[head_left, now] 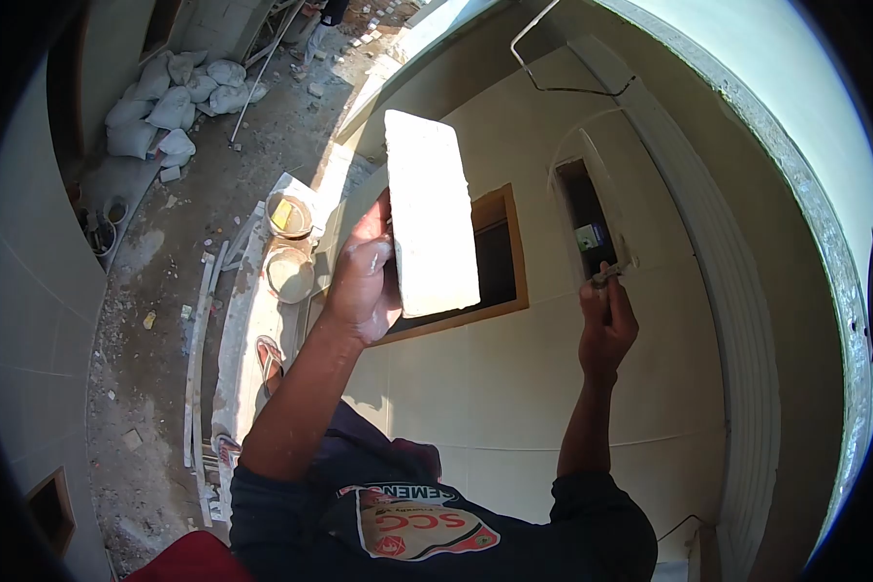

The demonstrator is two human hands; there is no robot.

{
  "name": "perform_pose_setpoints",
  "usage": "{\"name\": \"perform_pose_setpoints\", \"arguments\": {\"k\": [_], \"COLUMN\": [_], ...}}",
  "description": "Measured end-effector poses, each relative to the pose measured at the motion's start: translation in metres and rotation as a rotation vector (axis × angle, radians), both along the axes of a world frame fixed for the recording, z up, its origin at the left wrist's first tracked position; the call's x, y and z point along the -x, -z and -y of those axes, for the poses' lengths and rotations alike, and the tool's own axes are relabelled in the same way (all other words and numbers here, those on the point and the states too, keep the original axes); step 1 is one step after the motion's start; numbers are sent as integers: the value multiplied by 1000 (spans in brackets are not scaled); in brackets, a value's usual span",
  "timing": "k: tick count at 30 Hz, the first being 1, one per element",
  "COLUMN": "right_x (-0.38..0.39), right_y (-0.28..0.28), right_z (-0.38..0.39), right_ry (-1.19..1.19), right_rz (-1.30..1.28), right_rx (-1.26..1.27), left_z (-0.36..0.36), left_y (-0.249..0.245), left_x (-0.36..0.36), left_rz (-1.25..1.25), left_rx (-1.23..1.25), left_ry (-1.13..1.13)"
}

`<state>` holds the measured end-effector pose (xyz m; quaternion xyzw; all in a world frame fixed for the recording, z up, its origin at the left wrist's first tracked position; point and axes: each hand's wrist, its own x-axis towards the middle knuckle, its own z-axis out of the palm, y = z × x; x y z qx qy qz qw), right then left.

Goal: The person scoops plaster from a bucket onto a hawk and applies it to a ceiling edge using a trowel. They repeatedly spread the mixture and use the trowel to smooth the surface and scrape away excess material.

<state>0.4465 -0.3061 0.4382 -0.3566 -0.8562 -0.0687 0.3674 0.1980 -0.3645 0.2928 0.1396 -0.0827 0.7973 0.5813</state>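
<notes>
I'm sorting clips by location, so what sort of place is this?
Probably a building site or a house under renovation: filled sacks are piled by a wall, buckets stand on a narrow platform, and broken bits litter the dusty ground.

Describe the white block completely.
The block is an oblong slab, its broad face bright white in the glare, its long edges slightly rough and one narrow side in shade. It looks like foam or light masonry; which, I cannot tell. It is held up lengthwise, tilted slightly, hiding part of the brown window frame behind. The left hand grips it at its left edge; the right hand does not touch it.
</notes>
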Motion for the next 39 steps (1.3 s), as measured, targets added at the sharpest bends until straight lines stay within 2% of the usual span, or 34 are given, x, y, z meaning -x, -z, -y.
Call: {"name": "perform_pose_setpoints", "arguments": {"k": [6,12,17,21,24,26,27,29,33,35,36,38,39], "right_x": [-16,-16,18,20,12,2,0,7,35,51,63,91,102], "right_y": [20,13,1,-19,-30,-23,-16,4,-2,-16,-25,-45,-53], "right_z": [-9,-19,-75,-135,-159,-167,-168,-169,-193,-218,-223,-221,-220], "right_ry": [112,153,12,-33,-109,-199,-196,-222,-327,-584,-581,-961,-957], "right_rz": [-82,-80,-214,-79,-23,-204,-203,-570,-651,-849,-844,-1128,-1126], "right_rx": [214,190,221,108,255,600,599,933,1007,1172,1175,1447,1450], "left_z": [-15,-28,-33,-32,-29,-27,-27,-29,-26,-27,-26,-25,-25], "left_y": [-52,-95,-94,-87,-77,-71,-70,-62,-56,-53,-54,-54,-52], "left_x": [3,-2,6,11,14,14,13,11,8,6,5,1,-1], "left_rz": [-40,-27,-10,-24,-58,-41,-24,-33,-13,-26,-20,-8,-4], "left_rx": [-76,-112,-124,-67,-43,-21,-6,-12,25,10,12,47,49], "left_ry": [-21,-89,-97,-134,-140,-151,-159,-171,-156,-166,-168,-178,-178]}}
